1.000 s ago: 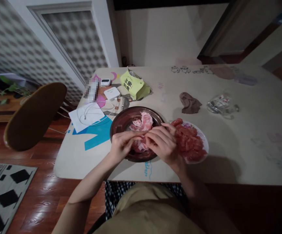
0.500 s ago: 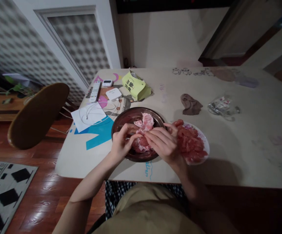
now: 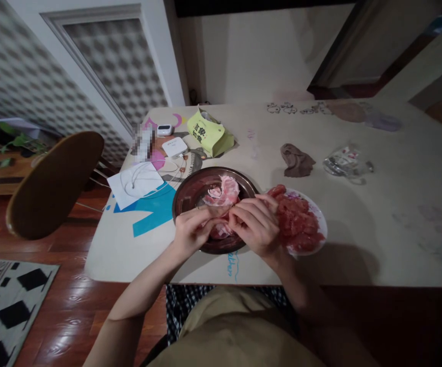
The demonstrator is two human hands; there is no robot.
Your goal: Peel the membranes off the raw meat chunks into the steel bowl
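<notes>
A round metal bowl (image 3: 187, 189) stands near the table's front edge with pieces of raw meat (image 3: 229, 188) in it, pink with white fat. Over the bowl, my left hand (image 3: 192, 228) pinches a piece of this meat between thumb and fingers. My right hand (image 3: 257, 224) meets it from the other side, fingers bent and closed on the same piece. The fingers cover most of what they grip. Right beside the bowl, partly behind my right hand, a white plate (image 3: 323, 224) carries a heap of red raw meat pieces (image 3: 299, 219).
Behind the bowl stands a yellow-green paper bag (image 3: 211, 135). Left of it lie a white device (image 3: 175, 147), a cable and a white sheet (image 3: 135, 186). A brown cloth (image 3: 296, 160) and a clear plastic package (image 3: 345, 162) lie at the right. A chair (image 3: 56, 186) stands at the left.
My left fingers have drawn together and moved closer to my right fingertips on the meat. The meat piece between them has shifted. The camera view has moved slightly.
</notes>
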